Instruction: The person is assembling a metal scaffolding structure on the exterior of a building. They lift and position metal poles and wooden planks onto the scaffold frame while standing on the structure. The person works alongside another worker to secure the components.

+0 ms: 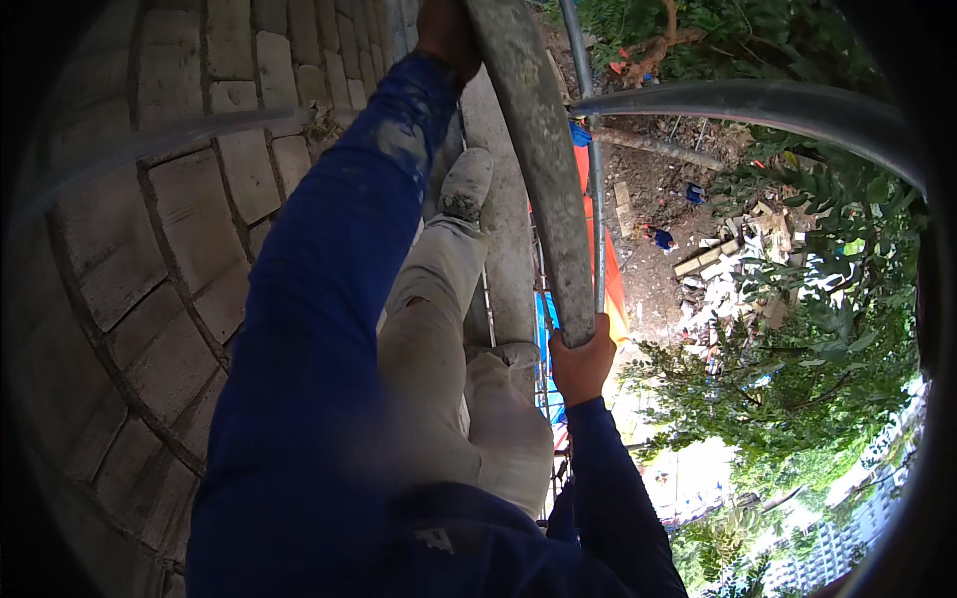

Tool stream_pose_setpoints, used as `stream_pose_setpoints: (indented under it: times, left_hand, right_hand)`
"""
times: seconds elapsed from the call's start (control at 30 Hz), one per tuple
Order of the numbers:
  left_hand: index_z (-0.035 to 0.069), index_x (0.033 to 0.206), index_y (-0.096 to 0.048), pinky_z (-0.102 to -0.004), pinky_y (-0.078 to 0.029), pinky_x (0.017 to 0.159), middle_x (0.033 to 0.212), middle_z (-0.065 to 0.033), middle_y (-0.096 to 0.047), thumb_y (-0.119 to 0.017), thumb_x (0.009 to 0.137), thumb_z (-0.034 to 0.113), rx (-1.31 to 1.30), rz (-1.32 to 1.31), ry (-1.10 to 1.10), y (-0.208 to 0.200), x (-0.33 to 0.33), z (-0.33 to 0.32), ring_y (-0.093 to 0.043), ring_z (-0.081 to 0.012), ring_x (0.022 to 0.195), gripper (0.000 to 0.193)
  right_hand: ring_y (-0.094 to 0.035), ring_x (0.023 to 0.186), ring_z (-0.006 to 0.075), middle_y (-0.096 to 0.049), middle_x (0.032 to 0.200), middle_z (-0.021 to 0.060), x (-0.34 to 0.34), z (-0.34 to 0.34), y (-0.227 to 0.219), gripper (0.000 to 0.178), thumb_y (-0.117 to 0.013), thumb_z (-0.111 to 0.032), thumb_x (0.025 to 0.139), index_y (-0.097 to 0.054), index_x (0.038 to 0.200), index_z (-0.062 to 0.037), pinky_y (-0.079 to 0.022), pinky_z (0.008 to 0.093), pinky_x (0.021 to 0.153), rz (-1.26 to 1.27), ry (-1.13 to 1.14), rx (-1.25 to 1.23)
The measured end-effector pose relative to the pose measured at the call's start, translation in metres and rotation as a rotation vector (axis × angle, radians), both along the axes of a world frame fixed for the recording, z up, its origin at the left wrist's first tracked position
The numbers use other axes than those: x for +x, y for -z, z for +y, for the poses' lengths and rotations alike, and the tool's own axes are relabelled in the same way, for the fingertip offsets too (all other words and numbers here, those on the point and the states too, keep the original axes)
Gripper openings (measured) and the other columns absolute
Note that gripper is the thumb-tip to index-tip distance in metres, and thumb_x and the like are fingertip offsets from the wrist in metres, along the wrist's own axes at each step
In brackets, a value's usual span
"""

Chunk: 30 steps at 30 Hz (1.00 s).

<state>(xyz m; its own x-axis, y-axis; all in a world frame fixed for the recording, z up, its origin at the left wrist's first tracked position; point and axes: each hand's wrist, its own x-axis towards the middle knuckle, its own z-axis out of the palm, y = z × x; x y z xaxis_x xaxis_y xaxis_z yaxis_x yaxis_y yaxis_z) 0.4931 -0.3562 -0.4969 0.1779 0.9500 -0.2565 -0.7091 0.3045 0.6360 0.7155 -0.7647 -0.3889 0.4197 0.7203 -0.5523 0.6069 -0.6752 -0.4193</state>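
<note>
A long grey plank (pixel 538 169), stained with what looks like mortar, runs from the top edge down to the middle of the view. My right hand (pixel 583 364) is wrapped round its near end, thumb on one side. Farther up, my left hand (pixel 447 42) grips the plank's left edge with the arm stretched out; its fingers are in shadow and partly hidden. Below the plank, my dusty shoes (pixel 467 184) stand on narrow walkway boards (pixel 513 289).
A brick wall (pixel 189 199) rises close on the left. Along the right run a metal scaffold pole (pixel 598 229) and orange sheeting (pixel 611 279). Beyond the edge, the ground lies well below, with a rubble heap (pixel 738 259) and leafy trees (pixel 797 359).
</note>
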Motion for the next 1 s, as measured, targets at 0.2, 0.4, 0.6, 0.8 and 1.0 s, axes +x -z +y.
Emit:
stream_pose_setpoints:
  times: [0.2,0.4,0.6,0.8,1.0]
  left_hand:
    - [0.001,0.13,-0.059,-0.0446,-0.052,0.098,0.122,-0.0126,-0.064,-0.064,0.1,0.025,0.495,1.213,-0.485,-0.115,-0.051,-0.011,-0.064,-0.0257,0.106,0.039]
    - [0.014,0.118,-0.069,-0.0541,-0.026,0.127,0.136,-0.0071,-0.061,-0.075,0.08,0.016,1.234,1.386,0.714,-0.174,0.0,-0.136,-0.046,-0.0282,0.143,0.039]
    - [0.014,0.095,-0.074,-0.0474,-0.046,0.103,0.093,-0.0058,-0.073,-0.065,0.082,0.019,1.295,1.672,1.631,-0.1,0.05,-0.115,-0.07,-0.0256,0.092,0.016]
    - [0.015,0.083,-0.072,-0.0404,-0.05,0.087,0.079,-0.0054,-0.073,-0.068,0.08,0.018,1.424,1.555,1.411,-0.085,0.032,-0.127,-0.073,-0.0264,0.086,0.006]
    - [0.009,0.083,-0.076,-0.0466,-0.057,0.075,0.083,-0.0133,-0.075,-0.067,0.078,0.016,1.299,1.47,1.688,-0.087,0.03,-0.109,-0.075,-0.0333,0.082,0.012]
  right_hand:
    - [-0.07,0.09,0.0483,-0.072,0.092,0.0267,-0.046,0.114,0.005,0.052,-0.083,-0.021,0.072,-0.058,0.114,-0.0012,-0.055,0.0546,0.081,0.017,-0.062,0.031]
    - [-0.071,0.092,0.0482,-0.073,0.094,0.0277,-0.062,0.12,0.047,0.055,-0.082,-0.021,0.073,-0.057,0.118,-0.0025,-0.056,0.0552,0.081,0.038,-0.181,0.116]
    - [-0.07,0.087,0.0495,-0.072,0.089,0.026,-0.063,0.124,0.051,0.06,-0.084,-0.024,0.074,-0.057,0.124,-0.0039,-0.055,0.0563,0.076,0.124,-0.138,-0.016]
    - [-0.055,0.125,0.0448,-0.056,0.131,0.0278,-0.035,0.08,0.046,0.084,-0.092,-0.035,0.073,-0.049,0.137,0.0001,-0.046,0.0518,0.105,0.349,-0.279,0.192]
    - [-0.065,0.114,0.0386,-0.065,0.124,0.0265,0.063,-0.095,0.105,0.087,-0.096,-0.034,0.066,-0.053,0.132,0.003,-0.052,0.0454,0.097,0.415,-0.328,-0.196]
